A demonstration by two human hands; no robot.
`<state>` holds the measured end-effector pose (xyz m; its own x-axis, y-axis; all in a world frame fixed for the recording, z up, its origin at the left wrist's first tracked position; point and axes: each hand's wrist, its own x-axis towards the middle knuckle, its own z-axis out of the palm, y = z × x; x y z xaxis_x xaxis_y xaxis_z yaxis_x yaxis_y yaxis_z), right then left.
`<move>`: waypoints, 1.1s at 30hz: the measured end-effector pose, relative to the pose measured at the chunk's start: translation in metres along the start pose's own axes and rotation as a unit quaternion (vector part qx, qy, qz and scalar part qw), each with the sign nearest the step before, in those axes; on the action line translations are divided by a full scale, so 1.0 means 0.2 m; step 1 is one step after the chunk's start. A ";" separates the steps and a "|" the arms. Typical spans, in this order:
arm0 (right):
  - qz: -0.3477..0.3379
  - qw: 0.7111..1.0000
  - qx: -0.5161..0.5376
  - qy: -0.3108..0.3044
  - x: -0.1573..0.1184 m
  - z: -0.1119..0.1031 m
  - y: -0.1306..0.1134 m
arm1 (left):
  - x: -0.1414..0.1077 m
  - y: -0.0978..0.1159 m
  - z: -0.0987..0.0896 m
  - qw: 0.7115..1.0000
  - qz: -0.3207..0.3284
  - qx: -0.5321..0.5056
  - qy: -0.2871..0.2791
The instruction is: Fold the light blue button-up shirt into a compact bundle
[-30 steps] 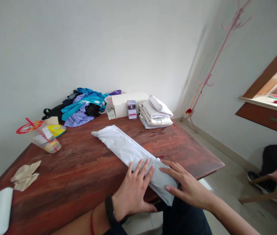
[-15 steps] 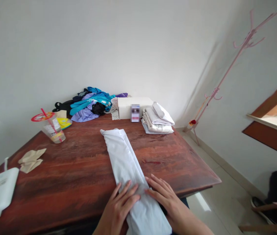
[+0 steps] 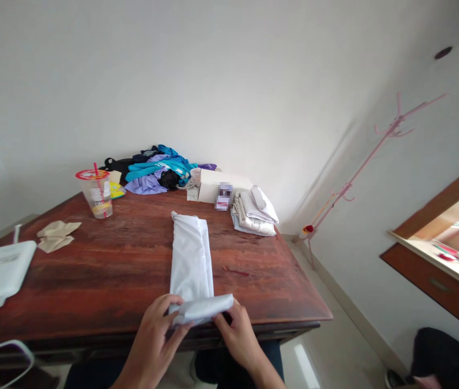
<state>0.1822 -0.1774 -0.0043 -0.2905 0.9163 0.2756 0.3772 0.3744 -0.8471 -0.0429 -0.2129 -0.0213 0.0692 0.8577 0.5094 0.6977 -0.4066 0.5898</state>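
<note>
A long, narrow folded white garment lies on the brown wooden table, running from its middle to its front edge. Its near end is turned up into a fold that lies across the strip at the table edge. My left hand is closed on the left end of this fold, fingers on top and thumb in front. At the right end, my right hand grips the same fold, with its thumb in front; some of its fingers are hidden behind the cloth.
On the wooden table, a plastic cup with a red straw, a crumpled tan napkin and a white power bank sit left. Piled clothes, a white box and folded fabrics stand behind. A pink coat rack is right.
Both hands, flat on the cloth before, now grip its near end. That end has been folded up and away from me, shortening the strip. The camera view has shifted.
</note>
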 end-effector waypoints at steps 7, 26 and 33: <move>0.011 0.999 0.016 0.030 0.01 0.06 -0.01 | 0.02 0.07 -0.03 0.984 -0.114 -0.128 0.052; 0.073 0.995 0.012 0.067 0.01 0.16 -0.02 | 0.05 0.02 -0.03 0.989 -0.143 -0.024 0.012; 0.093 0.990 -0.059 0.088 0.04 0.17 -0.03 | 0.10 0.01 -0.03 0.985 -0.138 0.101 -0.015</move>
<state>0.1467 -0.1766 -0.0124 -0.0526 0.9777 0.2033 0.5135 0.2011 -0.8342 -0.0447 -0.1995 -0.0058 -0.1244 0.9372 0.3259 0.8197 -0.0880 0.5659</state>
